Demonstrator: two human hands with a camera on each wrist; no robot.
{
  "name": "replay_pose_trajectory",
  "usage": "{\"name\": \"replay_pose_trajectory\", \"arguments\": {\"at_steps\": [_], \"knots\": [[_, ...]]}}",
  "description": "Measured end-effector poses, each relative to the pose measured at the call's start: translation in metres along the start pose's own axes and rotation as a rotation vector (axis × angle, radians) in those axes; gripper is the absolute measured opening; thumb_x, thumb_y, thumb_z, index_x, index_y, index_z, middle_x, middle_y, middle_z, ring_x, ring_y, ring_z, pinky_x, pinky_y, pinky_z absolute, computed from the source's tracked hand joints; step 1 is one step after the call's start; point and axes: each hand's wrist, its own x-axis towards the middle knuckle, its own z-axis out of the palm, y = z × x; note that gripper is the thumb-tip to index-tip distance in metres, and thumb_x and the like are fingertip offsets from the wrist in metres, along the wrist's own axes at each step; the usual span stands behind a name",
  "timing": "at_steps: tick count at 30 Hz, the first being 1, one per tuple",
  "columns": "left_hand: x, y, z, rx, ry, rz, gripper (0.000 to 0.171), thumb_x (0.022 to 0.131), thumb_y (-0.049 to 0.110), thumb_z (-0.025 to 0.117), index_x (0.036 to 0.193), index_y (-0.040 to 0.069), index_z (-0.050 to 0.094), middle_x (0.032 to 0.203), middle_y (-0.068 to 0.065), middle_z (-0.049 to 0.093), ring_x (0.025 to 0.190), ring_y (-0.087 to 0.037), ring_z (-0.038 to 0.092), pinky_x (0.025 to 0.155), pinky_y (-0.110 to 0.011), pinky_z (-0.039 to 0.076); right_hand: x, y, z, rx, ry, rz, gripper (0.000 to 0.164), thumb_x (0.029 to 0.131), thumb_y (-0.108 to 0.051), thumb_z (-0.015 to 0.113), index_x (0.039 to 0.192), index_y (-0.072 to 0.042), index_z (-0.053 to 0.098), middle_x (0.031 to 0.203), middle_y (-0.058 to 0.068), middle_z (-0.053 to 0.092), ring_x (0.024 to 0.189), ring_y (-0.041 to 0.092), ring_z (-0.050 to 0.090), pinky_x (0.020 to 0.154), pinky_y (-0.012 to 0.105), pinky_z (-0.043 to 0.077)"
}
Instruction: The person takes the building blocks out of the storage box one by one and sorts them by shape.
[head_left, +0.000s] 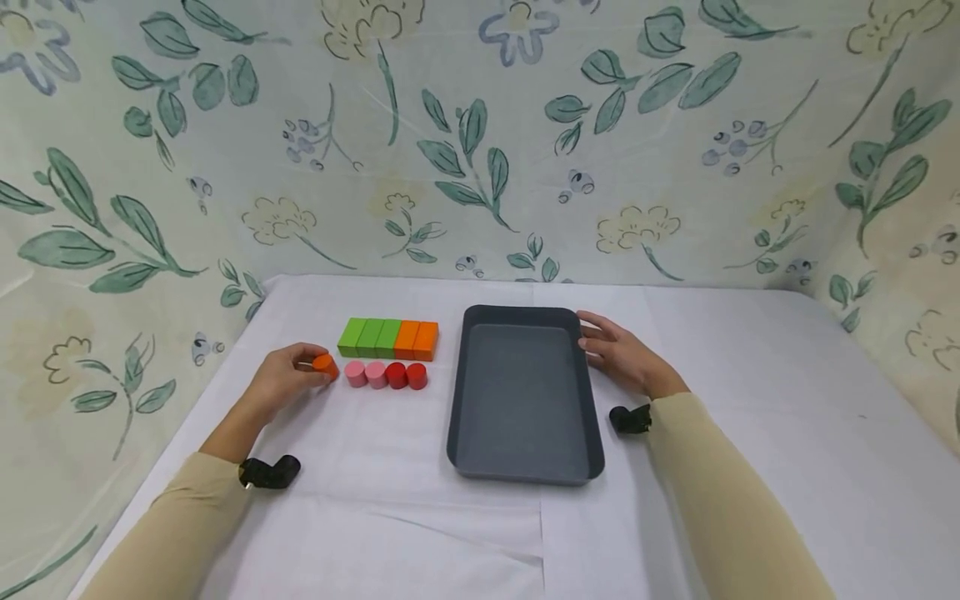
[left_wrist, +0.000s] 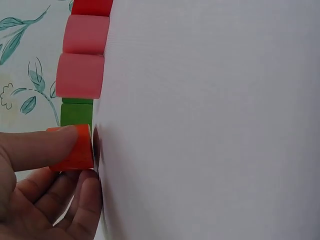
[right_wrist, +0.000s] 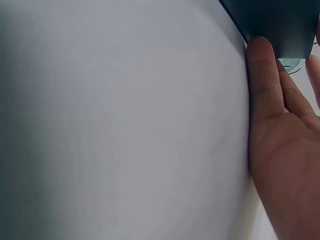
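My left hand (head_left: pixel 283 379) pinches an orange cylinder block (head_left: pixel 326 366) between thumb and fingers, at or just above the cloth. In the left wrist view, the thumb lies across the side of this orange cylinder (left_wrist: pixel 75 150). To its right stand two pink cylinders (head_left: pixel 356 374) and two red cylinders (head_left: pixel 396 376) in a row. At the right side of a dark grey baking pan (head_left: pixel 525 479), my right hand (head_left: pixel 621 354) touches the rim with extended fingers. The right wrist view shows fingertips against the pan's outer wall (right_wrist: pixel 280 30).
Behind the cylinders lies a row of three green blocks (head_left: pixel 372 337) and two orange blocks (head_left: pixel 417 340), side by side. A white cloth (head_left: pixel 360 517) covers the table. Floral fabric (head_left: pixel 480 167) hangs behind it and at both sides.
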Motion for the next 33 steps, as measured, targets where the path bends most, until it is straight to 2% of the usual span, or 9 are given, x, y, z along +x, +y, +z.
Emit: {"name": "replay_pose_trajectory", "arguments": {"at_steps": [5,14,20,27,30,33], "knots": [[0.002,0.002,0.002,-0.004,0.003,0.004,0.051,0.091,0.011,0.066,0.138,0.000,0.051,0.135,-0.026,0.054,0.117,-0.037,0.053,0.096,-0.036,0.051,0.000,-0.001,0.000,-0.002,0.007,0.006,0.069,0.102,-0.012,0.049,0.160,-0.024,0.014,0.168,0.012,0.012,0.154,0.034,0.021,0.125,0.052,0.022],[0.001,0.005,0.006,-0.040,-0.028,-0.017,0.052,0.092,0.006,0.064,0.141,0.001,0.049,0.139,-0.026,0.051,0.120,-0.038,0.048,0.110,-0.050,0.045,-0.003,-0.004,0.001,-0.021,0.001,0.017,0.069,0.102,-0.014,0.049,0.160,-0.025,0.014,0.168,0.011,0.011,0.155,0.034,0.019,0.125,0.052,0.021],[0.004,0.009,0.009,0.012,-0.053,-0.007,0.051,0.091,0.009,0.066,0.138,-0.001,0.050,0.132,-0.026,0.053,0.116,-0.037,0.048,0.107,-0.049,0.046,-0.007,-0.005,-0.001,-0.012,0.008,0.016,0.069,0.102,-0.014,0.049,0.160,-0.025,0.013,0.169,0.010,0.011,0.155,0.034,0.019,0.125,0.052,0.020],[0.007,0.011,0.011,0.040,-0.053,-0.016,0.050,0.091,0.010,0.065,0.137,-0.003,0.049,0.128,-0.025,0.053,0.113,-0.036,0.048,0.105,-0.048,0.047,-0.008,-0.004,-0.001,-0.011,0.018,0.020,0.068,0.103,-0.016,0.049,0.160,-0.027,0.014,0.169,0.009,0.012,0.155,0.032,0.019,0.125,0.052,0.020],[0.006,0.010,0.010,0.040,-0.060,-0.020,0.053,0.092,0.012,0.065,0.139,-0.002,0.047,0.130,-0.026,0.052,0.114,-0.036,0.048,0.105,-0.048,0.047,-0.007,-0.005,0.000,-0.015,0.019,0.003,0.065,0.105,-0.020,0.046,0.160,-0.027,0.014,0.168,0.009,0.014,0.155,0.032,0.020,0.125,0.051,0.021],[0.000,0.009,0.005,0.015,-0.082,-0.042,0.062,0.092,0.015,0.065,0.145,-0.003,0.040,0.136,-0.027,0.050,0.120,-0.038,0.049,0.108,-0.050,0.045,-0.007,-0.005,0.002,-0.038,0.034,-0.032,0.059,0.107,-0.031,0.039,0.160,-0.021,0.015,0.167,0.011,0.019,0.153,0.032,0.024,0.123,0.050,0.026]]}}
